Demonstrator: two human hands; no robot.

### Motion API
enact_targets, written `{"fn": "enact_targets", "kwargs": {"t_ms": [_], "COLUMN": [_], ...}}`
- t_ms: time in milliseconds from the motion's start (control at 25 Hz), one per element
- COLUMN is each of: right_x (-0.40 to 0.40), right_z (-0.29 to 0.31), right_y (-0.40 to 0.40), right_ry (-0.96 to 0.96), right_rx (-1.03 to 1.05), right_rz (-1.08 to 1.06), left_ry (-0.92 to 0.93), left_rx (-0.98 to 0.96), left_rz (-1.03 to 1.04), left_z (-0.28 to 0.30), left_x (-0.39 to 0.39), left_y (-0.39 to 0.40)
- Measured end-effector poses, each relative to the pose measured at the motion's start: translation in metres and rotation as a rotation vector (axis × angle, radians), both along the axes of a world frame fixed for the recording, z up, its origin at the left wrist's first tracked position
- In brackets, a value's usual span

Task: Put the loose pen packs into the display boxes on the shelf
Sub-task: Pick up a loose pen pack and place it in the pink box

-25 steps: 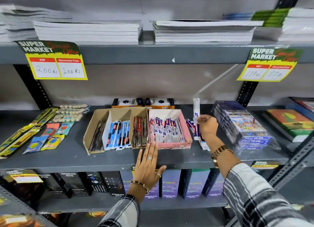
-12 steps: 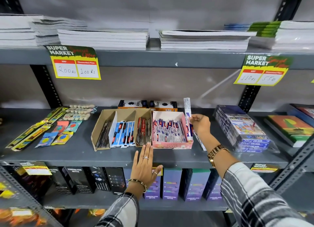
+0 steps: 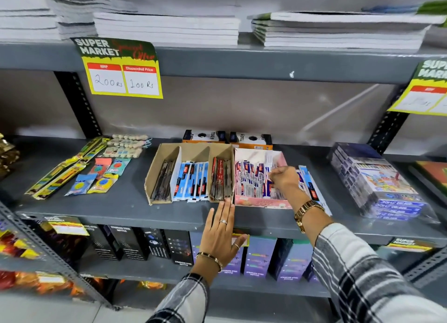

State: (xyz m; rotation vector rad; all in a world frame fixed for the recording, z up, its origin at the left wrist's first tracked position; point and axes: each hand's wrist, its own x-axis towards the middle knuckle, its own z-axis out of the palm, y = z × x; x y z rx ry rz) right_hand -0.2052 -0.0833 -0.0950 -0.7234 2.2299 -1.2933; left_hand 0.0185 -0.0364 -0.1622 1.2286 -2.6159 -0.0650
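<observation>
A pink display box (image 3: 262, 203) full of white-and-blue pen packs stands mid-shelf. My right hand (image 3: 284, 178) reaches into its right side, fingers pinched on a white-and-blue pen pack (image 3: 269, 166) that lies tilted among the others. Two or three loose pen packs (image 3: 312, 189) lie on the shelf just right of the pink box. Left of it, touching, is a brown cardboard display box (image 3: 154, 175) with compartments of dark, blue and red pen packs. My left hand (image 3: 222, 233) rests flat and empty on the shelf's front edge, its fingertips at the brown box's front corner.
A plastic-wrapped stack of colour pencil boxes (image 3: 372, 182) sits at the right. Small eraser and sharpener packets (image 3: 101, 175) lie at the left. Two orange boxes (image 3: 205, 137) stand behind the display boxes. Notebooks (image 3: 167, 27) fill the upper shelf, boxed bottles (image 3: 260, 255) the lower.
My right hand moved left from beside the pink box and lowered the pen pack it held upright down into that box. My left hand stayed on the shelf edge.
</observation>
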Motion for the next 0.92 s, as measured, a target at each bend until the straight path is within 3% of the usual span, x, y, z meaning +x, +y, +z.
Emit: {"fn": "enact_targets", "kwargs": {"t_ms": [200, 440, 560, 760, 920], "right_x": [0.001, 0.005, 0.008, -0.004, -0.036], "right_z": [-0.003, -0.007, -0.005, 0.014, 0.018], "right_y": [-0.014, -0.021, -0.018, 0.003, 0.033], "right_ry": [0.016, 0.142, 0.226, 0.306, 0.298], "right_rx": [0.147, 0.243, 0.195, -0.004, 0.023], "right_rz": [-0.01, 0.007, 0.028, -0.122, -0.255], "left_ry": [0.051, 0.062, 0.067, 0.02, -0.012], "left_rx": [-0.099, -0.048, -0.071, -0.058, -0.032], "left_rz": [-0.02, -0.034, -0.03, -0.029, -0.05], "left_z": [-0.01, -0.013, -0.012, -0.009, 0.001], "left_x": [-0.002, -0.004, -0.004, -0.008, -0.018], "left_y": [-0.002, -0.005, -0.005, 0.0, 0.006]}}
